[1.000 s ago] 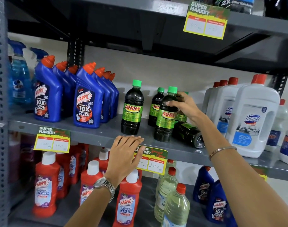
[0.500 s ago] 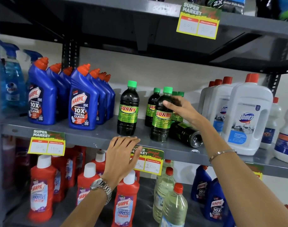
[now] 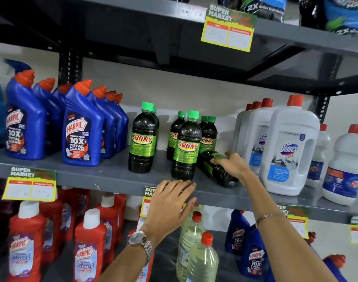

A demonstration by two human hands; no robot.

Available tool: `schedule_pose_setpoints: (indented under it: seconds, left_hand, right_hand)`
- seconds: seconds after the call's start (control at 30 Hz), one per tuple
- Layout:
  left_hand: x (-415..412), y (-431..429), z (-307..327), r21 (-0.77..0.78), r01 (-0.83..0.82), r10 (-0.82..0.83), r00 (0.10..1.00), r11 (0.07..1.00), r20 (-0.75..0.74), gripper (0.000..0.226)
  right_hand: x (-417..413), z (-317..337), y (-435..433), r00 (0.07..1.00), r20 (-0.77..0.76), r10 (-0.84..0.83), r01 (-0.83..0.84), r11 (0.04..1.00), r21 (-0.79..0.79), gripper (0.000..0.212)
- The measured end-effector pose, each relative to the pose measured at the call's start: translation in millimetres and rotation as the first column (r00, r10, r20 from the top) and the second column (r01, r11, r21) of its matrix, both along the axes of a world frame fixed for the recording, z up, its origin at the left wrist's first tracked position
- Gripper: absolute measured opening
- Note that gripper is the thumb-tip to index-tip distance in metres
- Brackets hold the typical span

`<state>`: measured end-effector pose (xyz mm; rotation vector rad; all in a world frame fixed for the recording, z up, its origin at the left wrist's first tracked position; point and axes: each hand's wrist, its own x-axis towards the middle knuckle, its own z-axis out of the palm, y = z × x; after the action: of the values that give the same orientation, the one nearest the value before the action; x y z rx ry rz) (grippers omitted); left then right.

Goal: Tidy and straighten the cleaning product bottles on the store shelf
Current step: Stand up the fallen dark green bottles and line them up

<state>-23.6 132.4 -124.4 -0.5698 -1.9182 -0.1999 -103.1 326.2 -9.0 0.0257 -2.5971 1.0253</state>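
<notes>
Several dark Sunny bottles with green caps stand in the middle of the grey shelf (image 3: 113, 176). One stands alone (image 3: 142, 139); another stands in front of a small cluster (image 3: 186, 147). A further Sunny bottle lies on its side (image 3: 218, 169) right of that cluster, base toward me. My right hand (image 3: 232, 164) is closed around this fallen bottle. My left hand (image 3: 170, 202) rests flat on the shelf's front edge with fingers spread, holding nothing.
Blue Harpic bottles (image 3: 82, 129) stand in rows at the left. White Domex jugs (image 3: 290, 147) crowd the right, close to the fallen bottle. Below are red Harpic bottles (image 3: 90, 245) and clear bottles (image 3: 200, 259). Price tags hang on the shelf edges.
My right hand left the standing bottles' tops and dropped down onto the lying Sunny bottle, gripping it. My left hand stayed on the shelf edge.
</notes>
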Motion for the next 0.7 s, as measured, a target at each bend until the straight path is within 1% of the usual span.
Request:
schedule_pose_setpoints:
  seconds: [0.07, 0.13, 0.2, 0.23, 0.33, 0.5, 0.57, 0.7]
  left_hand:
    - [-2, 0, -1, 0.005, -0.006, 0.006, 1.000, 1.000, -0.018, 0.030]
    - [-4, 1, -2, 0.013, -0.017, 0.018, 0.999, 1.000, -0.035, 0.030]
    - [-5, 2, -3, 0.020, -0.021, 0.022, 0.998, 1.000, -0.053, 0.030]
    - [-5, 2, -3, 0.021, -0.022, 0.024, 0.998, 1.000, -0.061, 0.030]
    - [-6, 3, -3, 0.016, -0.023, 0.024, 0.998, 1.000, -0.061, 0.031]
    - [-5, 4, -4, 0.035, -0.017, 0.020, 0.998, 0.999, -0.061, 0.031]
    - [-4, 4, -3, 0.038, -0.014, 0.016, 0.998, 0.999, -0.064, 0.031]
    - [-2, 4, -2, 0.036, -0.022, 0.023, 0.999, 0.999, -0.049, 0.031]
  right_hand:
    - [5, -8, 2, 0.988, -0.153, -0.004, -0.004, 0.998, -0.055, 0.077]
    - [12, -19, -1, 0.957, -0.291, -0.007, -0.037, 0.989, -0.143, 0.079]
    - [18, -26, -3, 0.930, -0.367, 0.007, -0.103, 0.965, -0.242, 0.086]
    - [19, -27, -3, 0.925, -0.379, 0.014, -0.124, 0.955, -0.268, 0.089]
    - [21, -27, -1, 0.930, -0.365, 0.039, -0.144, 0.954, -0.264, 0.093]
    - [23, -29, 0, 0.914, -0.397, 0.080, -0.194, 0.947, -0.256, 0.083]
    - [24, -29, -1, 0.911, -0.404, 0.082, -0.213, 0.933, -0.290, 0.081]
    - [28, -29, 1, 0.910, -0.414, 0.027, -0.214, 0.886, -0.411, 0.070]
